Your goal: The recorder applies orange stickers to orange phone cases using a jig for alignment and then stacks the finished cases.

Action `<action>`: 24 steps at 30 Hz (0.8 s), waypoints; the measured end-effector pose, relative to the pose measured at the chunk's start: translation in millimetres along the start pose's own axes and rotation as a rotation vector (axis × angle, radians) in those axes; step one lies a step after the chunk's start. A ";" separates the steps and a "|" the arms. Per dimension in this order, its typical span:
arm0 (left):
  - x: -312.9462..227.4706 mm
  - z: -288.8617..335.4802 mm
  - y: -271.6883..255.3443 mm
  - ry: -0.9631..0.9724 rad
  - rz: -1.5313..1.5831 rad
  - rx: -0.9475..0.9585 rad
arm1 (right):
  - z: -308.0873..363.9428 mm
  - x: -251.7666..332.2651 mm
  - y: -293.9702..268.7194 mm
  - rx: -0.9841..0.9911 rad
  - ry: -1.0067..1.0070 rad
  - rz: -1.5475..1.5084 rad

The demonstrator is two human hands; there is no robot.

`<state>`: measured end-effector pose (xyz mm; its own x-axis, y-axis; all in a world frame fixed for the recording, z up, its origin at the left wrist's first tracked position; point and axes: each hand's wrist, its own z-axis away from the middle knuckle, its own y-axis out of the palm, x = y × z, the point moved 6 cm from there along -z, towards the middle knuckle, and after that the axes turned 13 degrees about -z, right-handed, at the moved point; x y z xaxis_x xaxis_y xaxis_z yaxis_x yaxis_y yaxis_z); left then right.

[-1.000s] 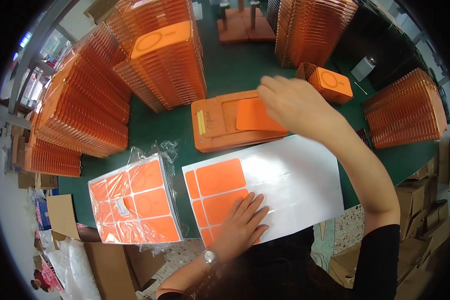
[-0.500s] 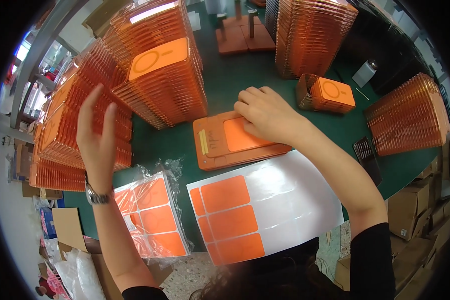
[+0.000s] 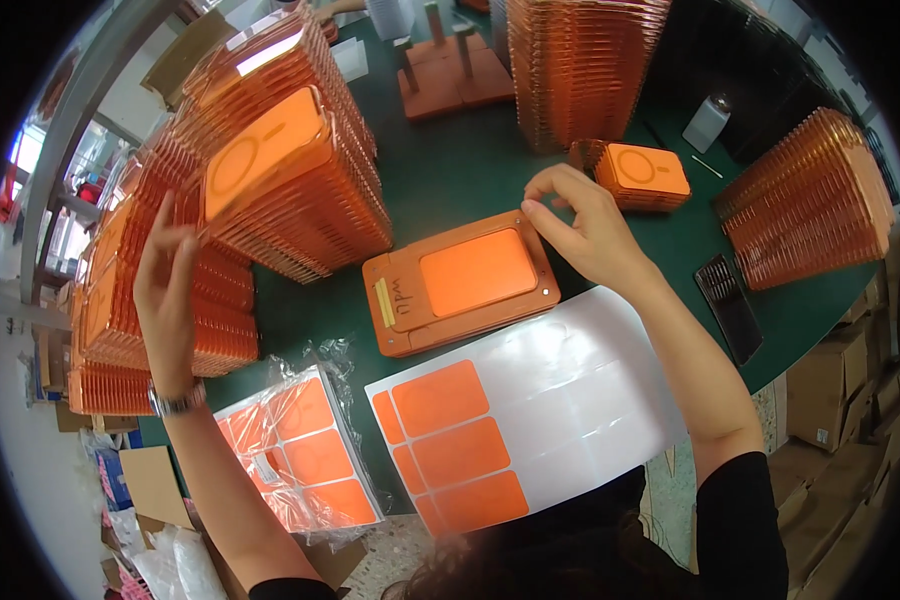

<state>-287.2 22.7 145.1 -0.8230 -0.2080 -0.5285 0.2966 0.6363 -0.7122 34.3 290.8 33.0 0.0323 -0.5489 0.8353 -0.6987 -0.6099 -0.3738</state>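
Observation:
My left hand (image 3: 165, 305), wearing a metal watch, reaches the corner of the top orange case-like piece (image 3: 262, 150), marked with a ring and bar. Its fingers appear closed on that corner, partly blurred; the piece sits tilted over a tall stack of clear orange pieces (image 3: 315, 220). Over the far right corner of a brown block jig (image 3: 406, 340) is my right hand (image 3: 598, 235), fingers loosely curled and apart, nothing visible in them. Within the jig lies a plain orange rounded rectangle (image 3: 480, 272).
Nearer me lie a partly used orange sticker sheet (image 3: 590, 400) and a plastic-wrapped sticker pack (image 3: 315, 435). On the right are a small orange stack (image 3: 648, 175), a dark phone-like object (image 3: 730, 308), a tall stack (image 3: 805, 205) and a white bottle (image 3: 707, 122). A pegged brown stand (image 3: 457, 80) is farther back.
My right hand has lifted off the orange rectangle in the jig and moved right, uncovering it. My left hand has come to the stack's top piece, which has shifted left and tilted. The view has shifted.

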 end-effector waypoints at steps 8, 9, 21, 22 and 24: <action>-47.2 106.3 124.3 -0.007 0.134 0.159 | 34.6 -50.7 5.6 -0.080 0.381 -0.275; -39.8 111.2 140.3 -0.048 0.146 0.162 | 35.9 -56.6 11.2 -0.065 0.408 -0.324; -46.9 112.7 167.1 -0.006 0.088 0.253 | 27.2 -56.7 30.8 0.009 0.756 -0.495; -44.8 113.8 168.8 -0.005 0.082 0.251 | 26.6 -59.0 32.4 0.025 0.792 -0.509; -32.1 115.1 170.6 -0.133 0.127 0.153 | 27.2 -62.8 34.6 0.042 0.826 -0.526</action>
<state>-154.5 52.4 -12.6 -0.7064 -0.2356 -0.6674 0.4719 0.5461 -0.6922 27.6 288.6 -43.4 -0.1889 0.3619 0.9128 -0.7121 -0.6906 0.1264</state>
